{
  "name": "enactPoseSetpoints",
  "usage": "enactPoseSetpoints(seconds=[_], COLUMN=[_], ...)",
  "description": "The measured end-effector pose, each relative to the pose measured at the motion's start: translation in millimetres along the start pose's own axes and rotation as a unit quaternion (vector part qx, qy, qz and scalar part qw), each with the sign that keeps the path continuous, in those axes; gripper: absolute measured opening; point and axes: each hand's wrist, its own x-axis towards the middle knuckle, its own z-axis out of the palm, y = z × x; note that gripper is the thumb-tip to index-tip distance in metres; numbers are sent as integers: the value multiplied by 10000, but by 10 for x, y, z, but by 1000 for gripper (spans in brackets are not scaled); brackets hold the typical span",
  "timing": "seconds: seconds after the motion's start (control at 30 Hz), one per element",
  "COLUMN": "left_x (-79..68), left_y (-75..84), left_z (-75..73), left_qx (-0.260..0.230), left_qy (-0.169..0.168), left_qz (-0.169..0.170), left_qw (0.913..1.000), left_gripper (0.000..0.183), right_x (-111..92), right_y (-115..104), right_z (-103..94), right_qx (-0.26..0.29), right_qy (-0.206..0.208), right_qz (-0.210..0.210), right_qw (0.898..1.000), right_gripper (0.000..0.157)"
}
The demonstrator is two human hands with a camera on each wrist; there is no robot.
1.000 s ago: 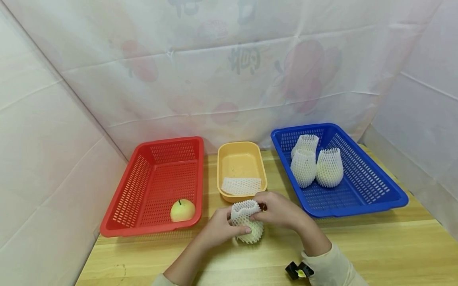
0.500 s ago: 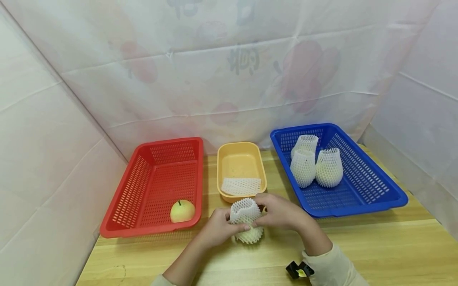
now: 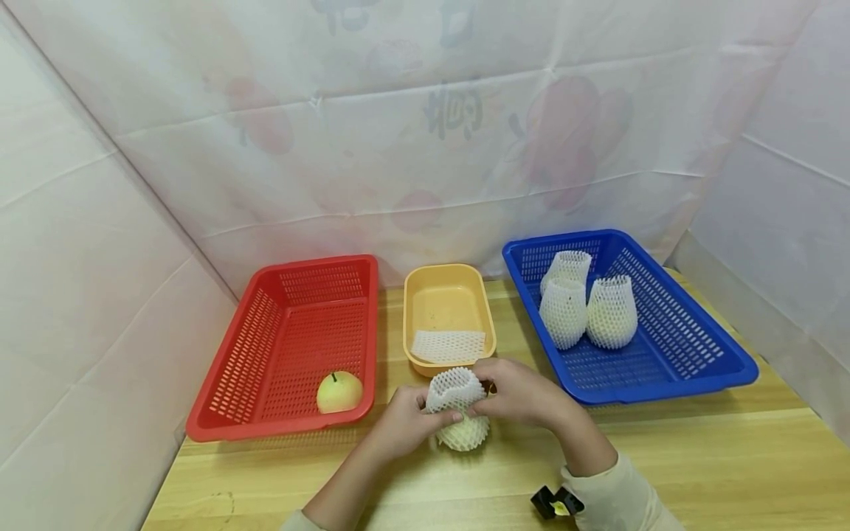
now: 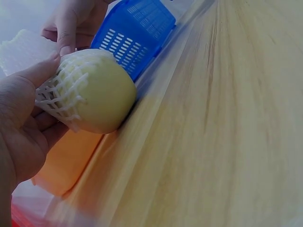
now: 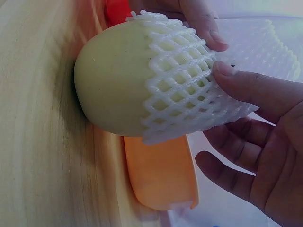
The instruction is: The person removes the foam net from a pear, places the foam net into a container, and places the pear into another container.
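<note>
Between the hands, a pale yellow-green pear [image 5: 111, 80] stands on the table, with a white foam fruit net [image 5: 182, 78] around its upper part. Its lower part is bare in both wrist views, and the net's loose end rises above it. My left hand [image 3: 408, 422] grips the netted pear from the left, thumb in front and fingers behind. From the right, my right hand [image 3: 516, 391] pinches the net near its upper part, thumb across the front; some of its fingers are hidden in the head view.
A red basket [image 3: 229, 369] at left holds one bare pear [image 3: 339, 391]. Behind the hands, a yellow tub [image 3: 448, 274] contains flat foam netting [image 3: 448, 346]. At right, a blue basket [image 3: 697, 335] holds several netted fruits [image 3: 611, 313].
Both hands stay almost in place around the pear. The right thumb has shifted slightly down along the net, and the net's top rim looks a little rounder.
</note>
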Motion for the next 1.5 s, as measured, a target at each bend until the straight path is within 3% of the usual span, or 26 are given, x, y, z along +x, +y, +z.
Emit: enactPoseSetpoints(seconds=[0.3, 0.7, 1.0, 1.1, 1.27, 1.5], left_x=[-7, 0, 15, 13, 9, -1], left_y=[41, 17, -3, 1, 12, 29], left_z=[12, -16, -25, -29, -35, -45], left_qx=[0, -187, -109, -153, -248, -539], left_qy=[171, 16, 439, 481, 518, 478], left_qz=[85, -152, -83, -63, 35, 103], left_qw=[9998, 9997, 9989, 9987, 9983, 9973], left_gripper=[19, 37, 31, 30, 32, 37], right_x=[-5, -11, -21, -21, -22, -22], right_y=[-1, 15, 30, 42, 42, 24], right_z=[6, -29, -77, -71, -63, -62], right_qx=[68, 409, 275, 309, 364, 419], right_qy=[160, 372, -38, -60, 164, 448], right_qz=[-85, -109, -9, -24, -4, 65], right_qw=[9998, 9984, 9996, 9995, 9992, 9981], right_gripper=[19, 18, 29, 25, 14, 13])
